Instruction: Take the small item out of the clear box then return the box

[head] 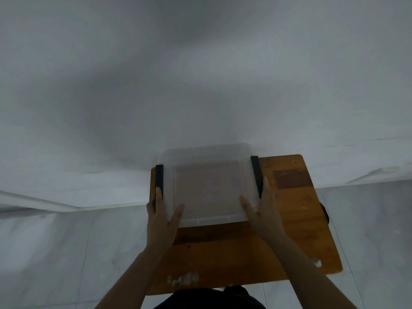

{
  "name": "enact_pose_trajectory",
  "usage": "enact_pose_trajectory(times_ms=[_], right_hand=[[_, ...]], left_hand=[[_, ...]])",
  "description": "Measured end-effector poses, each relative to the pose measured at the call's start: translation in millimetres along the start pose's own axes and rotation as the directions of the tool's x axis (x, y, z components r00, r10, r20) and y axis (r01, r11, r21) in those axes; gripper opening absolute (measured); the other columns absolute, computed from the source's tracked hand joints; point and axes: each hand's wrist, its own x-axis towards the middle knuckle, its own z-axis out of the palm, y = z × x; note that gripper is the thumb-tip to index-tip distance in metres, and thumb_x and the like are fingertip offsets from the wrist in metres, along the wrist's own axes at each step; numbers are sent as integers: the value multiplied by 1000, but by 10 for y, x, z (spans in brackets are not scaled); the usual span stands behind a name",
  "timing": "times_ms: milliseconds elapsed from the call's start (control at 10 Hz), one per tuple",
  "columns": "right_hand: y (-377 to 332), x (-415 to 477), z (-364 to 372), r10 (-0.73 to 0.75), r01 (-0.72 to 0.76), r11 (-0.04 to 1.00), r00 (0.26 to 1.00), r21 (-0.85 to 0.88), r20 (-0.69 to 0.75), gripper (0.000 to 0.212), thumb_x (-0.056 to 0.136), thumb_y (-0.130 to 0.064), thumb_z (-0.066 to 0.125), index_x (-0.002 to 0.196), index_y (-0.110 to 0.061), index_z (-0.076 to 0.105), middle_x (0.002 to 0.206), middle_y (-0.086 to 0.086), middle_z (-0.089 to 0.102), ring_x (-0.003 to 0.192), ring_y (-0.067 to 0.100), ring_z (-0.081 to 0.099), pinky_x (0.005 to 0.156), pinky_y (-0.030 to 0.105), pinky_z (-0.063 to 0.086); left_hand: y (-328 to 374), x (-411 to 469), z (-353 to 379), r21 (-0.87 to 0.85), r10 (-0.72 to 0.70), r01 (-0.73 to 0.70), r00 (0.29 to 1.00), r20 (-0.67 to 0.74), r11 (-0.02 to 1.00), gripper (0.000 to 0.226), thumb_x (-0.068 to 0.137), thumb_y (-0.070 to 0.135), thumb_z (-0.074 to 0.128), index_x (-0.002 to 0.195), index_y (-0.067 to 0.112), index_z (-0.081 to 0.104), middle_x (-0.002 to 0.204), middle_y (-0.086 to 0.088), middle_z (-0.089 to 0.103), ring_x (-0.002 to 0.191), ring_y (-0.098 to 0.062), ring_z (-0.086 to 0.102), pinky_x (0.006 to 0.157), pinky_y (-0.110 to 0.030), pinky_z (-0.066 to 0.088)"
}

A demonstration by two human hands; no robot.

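A clear plastic box (208, 188) with a lid and two black side latches rests on the far left part of a small wooden table (289, 219). My left hand (163, 217) grips its left side, fingers by the left latch (159, 178) and thumb on the lid. My right hand (264, 210) grips the right side the same way, fingers along the right latch (256, 172). The picture is blurred. I cannot see a small item inside the box.
The wooden table stands against a white wall (200, 74), with pale floor (55, 253) on both sides. White paint marks show near the table's front edge. A dark object (325, 212) pokes out at the table's right edge.
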Motion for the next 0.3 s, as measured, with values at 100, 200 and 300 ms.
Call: enact_pose_trajectory(times_ms=[100, 200, 300], right_hand=[[-49, 20, -64, 15, -14, 999, 1000, -34, 19, 96, 88, -68, 45, 154, -30, -14, 165, -4, 0, 148, 22, 17, 111, 43, 30], [-49, -21, -50, 46, -40, 995, 997, -94, 60, 98, 87, -72, 42, 154, -28, -16, 164, 2, 4, 145, 27, 25, 108, 48, 36], [-149, 93, -226, 71, -44, 968, 993, -248, 100, 103, 84, -75, 42, 155, -22, -10, 165, 6, 2, 148, 31, 17, 112, 55, 31]], left_hand=[[9, 6, -5, 12, -1, 0, 1000, 17, 1000, 94, 84, 66, 46, 157, 31, -2, 158, -11, 18, 134, -36, 42, 101, -52, 47], [34, -1, -27, 14, -3, 3, 1000, 24, 1000, 95, 83, 68, 44, 156, 30, -4, 158, -12, 18, 134, -37, 41, 102, -54, 46], [73, -16, -42, 8, -2, 2, 1000, 27, 1000, 97, 82, 69, 44, 156, 32, -6, 158, -13, 19, 135, -36, 40, 102, -54, 45]])
